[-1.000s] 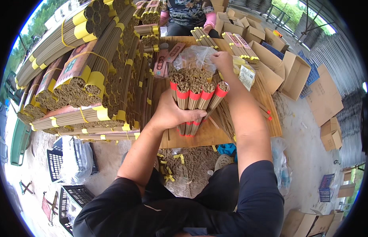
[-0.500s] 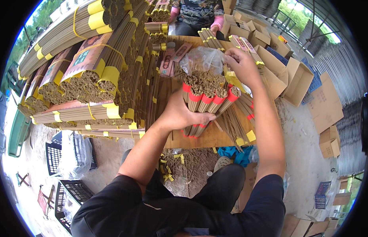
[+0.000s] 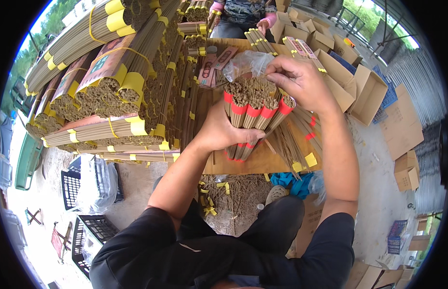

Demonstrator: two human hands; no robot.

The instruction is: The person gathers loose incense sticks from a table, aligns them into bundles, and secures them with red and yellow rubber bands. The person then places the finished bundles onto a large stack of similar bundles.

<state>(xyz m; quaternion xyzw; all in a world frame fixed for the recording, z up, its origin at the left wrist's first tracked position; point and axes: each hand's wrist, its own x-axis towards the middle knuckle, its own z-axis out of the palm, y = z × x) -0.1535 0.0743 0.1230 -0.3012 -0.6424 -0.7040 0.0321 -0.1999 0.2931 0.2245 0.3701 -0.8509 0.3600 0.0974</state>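
My left hand (image 3: 223,130) is wrapped round the side of a cluster of incense stick bundles (image 3: 253,113) that stands tilted on the wooden table. Red paper bands circle the bundles near their tops and lower down. Its thumb lies across the front of the sticks. Just above their upper right edge, my right hand (image 3: 301,79) is closed in a pinch; whatever is between the fingertips is too thin to make out. A crumpled clear plastic bag (image 3: 250,62) lies behind the bundles. Loose incense sticks (image 3: 286,144) with yellow bands lie beside them to the right.
A tall stack of yellow-banded incense bundles (image 3: 108,91) rises at the left. Across the wooden table (image 3: 224,166) sits another person (image 3: 243,19) with pink sleeves. Open cardboard boxes (image 3: 366,96) stand at the right. Black plastic crates (image 3: 91,236) are on the floor at lower left.
My right hand has moved slightly right and down, closer to the bundle tops. The left hand keeps its grip. The other person's hands have shifted, one now with a yellow-banded bundle.
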